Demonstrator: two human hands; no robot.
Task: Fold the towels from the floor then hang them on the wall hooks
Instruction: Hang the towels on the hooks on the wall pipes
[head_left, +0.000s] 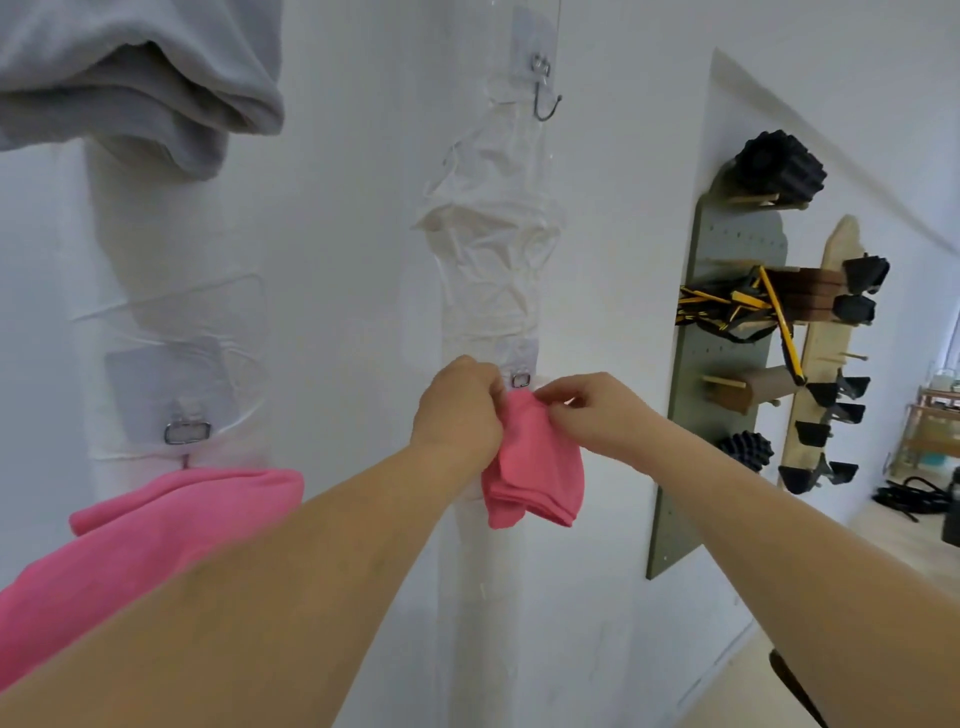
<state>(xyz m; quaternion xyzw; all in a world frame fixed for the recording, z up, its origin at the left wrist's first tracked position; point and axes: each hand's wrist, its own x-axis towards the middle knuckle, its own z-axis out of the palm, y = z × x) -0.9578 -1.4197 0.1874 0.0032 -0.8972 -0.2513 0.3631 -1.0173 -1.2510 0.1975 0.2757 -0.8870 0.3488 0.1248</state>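
A small folded coral-pink towel (535, 467) hangs against the white wall just under a metal wall hook (520, 379). My left hand (460, 410) grips the towel's top left edge. My right hand (597, 410) pinches its top right corner beside the hook. A larger pink towel (156, 525) hangs from another metal hook (187, 432) at the lower left. A grey towel (140, 83) hangs at the top left. One bare hook (545, 91) sticks out of the wall higher up.
Crumpled clear tape (493, 244) runs down the wall between the hooks. To the right, a grey pegboard (727, 332) holds black rollers and yellow-black straps, beside a wooden rack (826, 343) with black clips. Cables lie on the floor at far right.
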